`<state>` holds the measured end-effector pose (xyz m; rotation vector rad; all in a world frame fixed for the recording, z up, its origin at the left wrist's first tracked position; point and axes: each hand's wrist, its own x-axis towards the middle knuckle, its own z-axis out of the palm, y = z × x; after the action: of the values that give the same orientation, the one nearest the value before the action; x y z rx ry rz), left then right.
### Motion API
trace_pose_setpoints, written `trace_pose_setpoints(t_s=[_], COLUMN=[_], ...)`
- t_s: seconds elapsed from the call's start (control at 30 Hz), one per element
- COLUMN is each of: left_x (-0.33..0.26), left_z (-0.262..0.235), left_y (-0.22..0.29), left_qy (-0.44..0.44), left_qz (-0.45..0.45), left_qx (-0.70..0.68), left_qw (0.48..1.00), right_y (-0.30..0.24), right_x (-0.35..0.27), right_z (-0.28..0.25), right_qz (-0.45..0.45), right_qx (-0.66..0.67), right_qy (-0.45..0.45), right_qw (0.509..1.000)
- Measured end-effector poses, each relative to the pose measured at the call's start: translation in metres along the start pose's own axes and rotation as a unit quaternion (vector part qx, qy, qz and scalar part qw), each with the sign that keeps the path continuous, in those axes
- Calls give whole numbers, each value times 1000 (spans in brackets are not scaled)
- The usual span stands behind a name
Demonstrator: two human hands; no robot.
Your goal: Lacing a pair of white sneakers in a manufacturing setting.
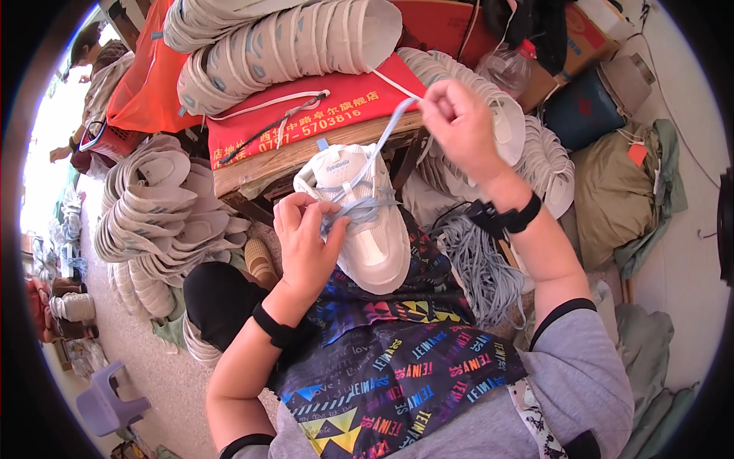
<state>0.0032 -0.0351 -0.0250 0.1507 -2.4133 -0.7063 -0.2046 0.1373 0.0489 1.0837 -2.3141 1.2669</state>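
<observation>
A white shoe upper [372, 256] lies on my lap, its toe toward me and its tongue against the edge of a wooden bench [252, 174]. Pale blue shoelace [358, 208] crosses its front in loose loops. At the shoe's left side my left hand [304, 243] is closed, thumb and fingers pinching the gathered lace. My right hand [461, 126] is raised to the upper right, closed on a length of the same lace, which runs taut down to the eyelets.
Nested stacks of pale shoe uppers [287, 57] lie on the red cloth [306, 115] over the bench; more stacks [145, 206] stand at left. Loose blue laces [485, 264] hang by my right side. A purple stool [112, 399] and another person [103, 73] are at far left.
</observation>
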Motion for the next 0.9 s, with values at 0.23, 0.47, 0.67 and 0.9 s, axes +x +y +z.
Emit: trace_pose_setpoints(t_s=[0.23,0.47,0.67,0.9], left_x=[12,-1,-2,1], left_z=[-15,-31,-24,-22], left_y=[6,-9,-11,-12], left_qy=[-87,-210,-149,-166], left_qz=[-111,-104,-9,-60], left_qx=[-124,-30,-20,-32], left_qw=[982,972,989,984], right_y=[-51,18,128,152], right_x=[-17,17,74,77], right_z=[25,-8,-143,-185], right_qz=[256,438,295,286], right_qx=[552,641,683,583], right_qy=[-163,-24,188,262], right_qw=[777,630,641,714])
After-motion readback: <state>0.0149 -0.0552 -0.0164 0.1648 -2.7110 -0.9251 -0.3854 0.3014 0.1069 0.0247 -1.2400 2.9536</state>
